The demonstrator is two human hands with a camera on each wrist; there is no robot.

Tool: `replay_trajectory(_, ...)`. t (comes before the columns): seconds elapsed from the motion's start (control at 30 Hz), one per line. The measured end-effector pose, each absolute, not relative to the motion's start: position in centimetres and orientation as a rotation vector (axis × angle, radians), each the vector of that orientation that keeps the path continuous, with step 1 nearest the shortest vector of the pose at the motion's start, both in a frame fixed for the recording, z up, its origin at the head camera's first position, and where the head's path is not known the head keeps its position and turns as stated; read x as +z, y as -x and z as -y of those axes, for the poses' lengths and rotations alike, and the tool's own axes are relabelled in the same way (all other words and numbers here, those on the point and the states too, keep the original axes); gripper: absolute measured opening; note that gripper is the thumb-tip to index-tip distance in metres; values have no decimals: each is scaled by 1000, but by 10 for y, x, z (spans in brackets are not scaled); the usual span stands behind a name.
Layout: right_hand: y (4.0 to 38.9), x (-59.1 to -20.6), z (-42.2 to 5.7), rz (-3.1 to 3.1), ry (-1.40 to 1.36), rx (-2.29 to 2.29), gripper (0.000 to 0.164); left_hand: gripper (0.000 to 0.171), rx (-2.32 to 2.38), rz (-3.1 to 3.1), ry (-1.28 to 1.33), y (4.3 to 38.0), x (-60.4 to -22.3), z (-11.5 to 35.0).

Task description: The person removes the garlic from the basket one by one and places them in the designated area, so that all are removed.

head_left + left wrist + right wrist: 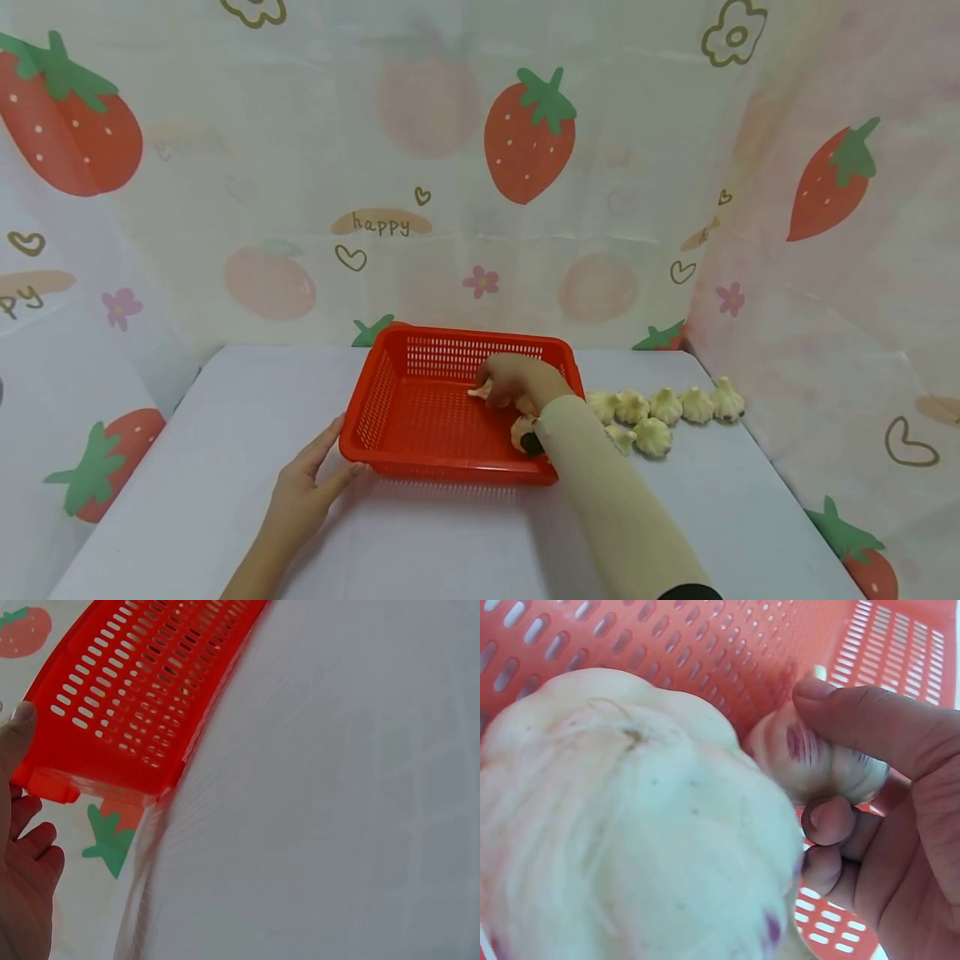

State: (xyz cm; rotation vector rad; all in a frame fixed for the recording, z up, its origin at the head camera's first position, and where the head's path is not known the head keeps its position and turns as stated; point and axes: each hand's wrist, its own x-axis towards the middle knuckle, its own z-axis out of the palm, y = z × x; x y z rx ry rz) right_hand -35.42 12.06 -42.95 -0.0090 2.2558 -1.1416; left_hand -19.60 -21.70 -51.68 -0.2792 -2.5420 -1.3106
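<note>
Pale sleeve: your right forearm [600, 483] leads from the near edge of view up to the fingers and crosses the basket's near-right corner.
Left hand: yours [303, 483] is at the basket's near-left corner, thumb and fingers parted around it and appearing to hold it.
Red basket: it [450, 467] sits just right of your left fingers and surrounds your right ones.
Loose garlic inside: a large bulb [645, 810] lies beside your right fingers, on the side toward you; a pale piece below it is too covered to make out.
Right hand: yours [517, 379] is within the basket walls, thumb and fingers pinching one bulb.
Pinched garlic: this bulb [806, 761] is between your thumb and fingertips, over the basket floor; whether it touches the floor, you cannot tell from here.
Garlic outside: seven bulbs [654, 437] show on the white table [195, 467], to the right of your right fingers, past the basket wall; your sleeve may hide more.
Progress: judging by the split, you seem at an early stage, with few bulbs in and most out.
Strawberry backdrop: the printed sheet [652, 125] hangs beyond both your hands' fingertips.
</note>
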Motion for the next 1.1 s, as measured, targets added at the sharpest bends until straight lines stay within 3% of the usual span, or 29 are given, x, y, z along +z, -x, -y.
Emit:
replay_trajectory(0.63, 364, -433, -125, -2273, 54, -1227, 37, 77, -1327, 2522, 297, 194, -517, 216)
replay_trajectory(0.93, 374, -434, -125, -2592, 363, -946, 19, 76, -1337, 2523, 283, 197, -516, 214)
replay_trajectory(1.1, 376, -433, -123, -2614, 422, -1010, 26, 77, -1328, 2531, 274, 196, -515, 215)
